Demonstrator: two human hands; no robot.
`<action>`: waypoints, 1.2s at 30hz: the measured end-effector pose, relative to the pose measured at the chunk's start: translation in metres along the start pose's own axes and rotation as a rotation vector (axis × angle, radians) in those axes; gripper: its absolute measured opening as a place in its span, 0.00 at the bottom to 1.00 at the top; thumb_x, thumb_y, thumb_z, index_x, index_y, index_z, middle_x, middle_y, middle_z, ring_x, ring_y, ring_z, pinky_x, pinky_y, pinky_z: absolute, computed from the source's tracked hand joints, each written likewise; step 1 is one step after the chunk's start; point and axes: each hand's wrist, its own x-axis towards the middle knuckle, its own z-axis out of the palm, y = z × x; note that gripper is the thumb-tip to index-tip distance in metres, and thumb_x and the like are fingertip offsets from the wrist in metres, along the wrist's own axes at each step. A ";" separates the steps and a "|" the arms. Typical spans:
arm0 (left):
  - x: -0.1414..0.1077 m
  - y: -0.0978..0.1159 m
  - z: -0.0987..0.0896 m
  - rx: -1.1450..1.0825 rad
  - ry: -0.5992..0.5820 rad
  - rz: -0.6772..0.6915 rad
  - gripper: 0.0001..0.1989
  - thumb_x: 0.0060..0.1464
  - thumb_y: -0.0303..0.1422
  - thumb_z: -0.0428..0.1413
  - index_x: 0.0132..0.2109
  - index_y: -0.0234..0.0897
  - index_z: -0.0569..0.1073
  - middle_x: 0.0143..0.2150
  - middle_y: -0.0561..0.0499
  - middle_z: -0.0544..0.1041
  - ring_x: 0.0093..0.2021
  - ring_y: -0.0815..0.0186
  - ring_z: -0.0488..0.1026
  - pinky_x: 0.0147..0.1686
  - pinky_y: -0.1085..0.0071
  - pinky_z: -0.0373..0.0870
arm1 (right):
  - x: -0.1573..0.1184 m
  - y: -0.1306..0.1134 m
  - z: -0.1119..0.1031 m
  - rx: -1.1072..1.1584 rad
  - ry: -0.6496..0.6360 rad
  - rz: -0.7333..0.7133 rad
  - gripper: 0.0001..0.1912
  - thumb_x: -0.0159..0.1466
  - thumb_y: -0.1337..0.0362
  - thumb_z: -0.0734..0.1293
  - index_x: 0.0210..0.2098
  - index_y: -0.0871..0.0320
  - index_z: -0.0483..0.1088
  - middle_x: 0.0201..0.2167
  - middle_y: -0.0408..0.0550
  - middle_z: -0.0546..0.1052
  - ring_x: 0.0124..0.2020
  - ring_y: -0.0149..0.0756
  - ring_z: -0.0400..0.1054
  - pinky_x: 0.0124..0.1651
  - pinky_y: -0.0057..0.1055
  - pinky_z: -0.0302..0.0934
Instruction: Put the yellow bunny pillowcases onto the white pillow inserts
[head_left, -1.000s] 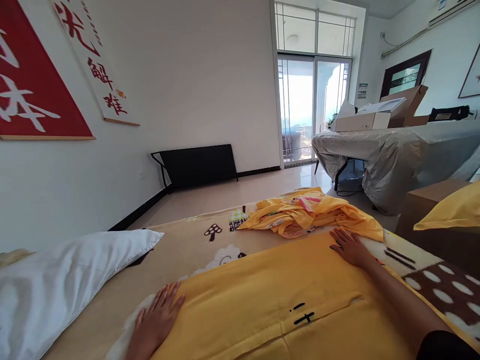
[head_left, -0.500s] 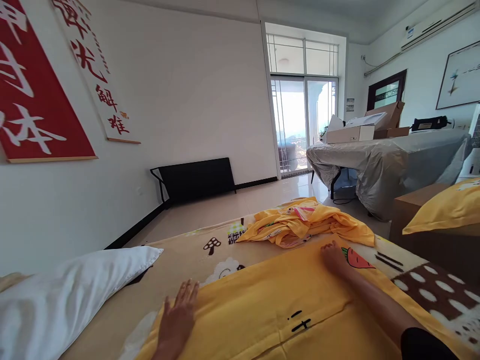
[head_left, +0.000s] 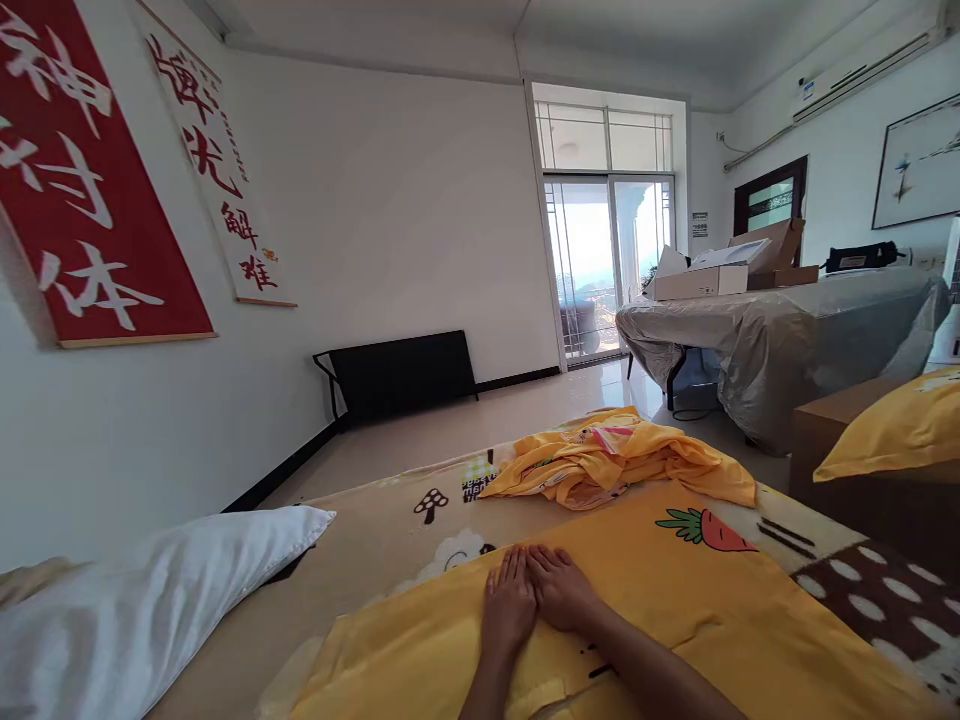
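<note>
At left, the white pillow (head_left: 157, 600) is set apart from the work, on the patterned blanket (head_left: 367, 545). To its right, the yellow cloth (head_left: 397, 640) is spread over the near middle of the blanket. Spreading is judged to be largely done: the far edge is laid out almost straight, and the carrot print (head_left: 724, 531) is exposed flat at the far right. Flattening is judged incomplete, as raised creases are seen near the wrists and to the right of the right forearm. Beyond the cloth, the crumpled yellow fabric (head_left: 622, 465) is left bunched and unspread. The near edge is not shown.

The left hand (head_left: 510, 605) is placed palm down on the yellow cloth, close to its far edge, with the fingers extended away from the body and held close together. The right hand (head_left: 561, 590) is placed palm down directly beside it, angled toward far left, with its fingers likewise extended and close together. Nothing is gripped by either hand. Both forearms are extended from the near side, uncrossed.
</note>
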 end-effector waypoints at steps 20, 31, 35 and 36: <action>-0.024 -0.057 -0.014 -0.015 -0.006 -0.305 0.30 0.59 0.38 0.38 0.67 0.43 0.48 0.70 0.49 0.42 0.69 0.60 0.40 0.63 0.46 0.41 | -0.027 0.048 -0.030 -0.173 -0.002 0.381 0.29 0.65 0.63 0.52 0.65 0.52 0.51 0.67 0.52 0.48 0.67 0.42 0.42 0.64 0.49 0.38; -0.109 -0.177 -0.058 0.144 0.061 -0.306 0.27 0.59 0.27 0.34 0.64 0.33 0.57 0.68 0.46 0.52 0.68 0.62 0.48 0.64 0.52 0.41 | -0.112 0.113 -0.135 -0.260 0.011 0.558 0.28 0.63 0.71 0.51 0.62 0.68 0.57 0.64 0.65 0.55 0.66 0.52 0.46 0.62 0.56 0.36; -0.083 -0.080 -0.054 0.042 0.047 -0.120 0.28 0.59 0.31 0.36 0.66 0.37 0.52 0.68 0.48 0.50 0.68 0.63 0.46 0.64 0.51 0.44 | -0.078 0.018 -0.091 -0.192 0.001 0.248 0.27 0.64 0.69 0.50 0.62 0.59 0.57 0.64 0.52 0.59 0.65 0.40 0.49 0.65 0.43 0.39; -0.078 -0.056 -0.049 0.020 0.029 -0.063 0.28 0.59 0.32 0.37 0.66 0.40 0.53 0.68 0.50 0.50 0.68 0.64 0.47 0.64 0.54 0.45 | -0.072 -0.005 -0.075 -0.167 -0.015 0.172 0.27 0.64 0.67 0.52 0.62 0.56 0.57 0.63 0.49 0.60 0.64 0.38 0.51 0.64 0.39 0.42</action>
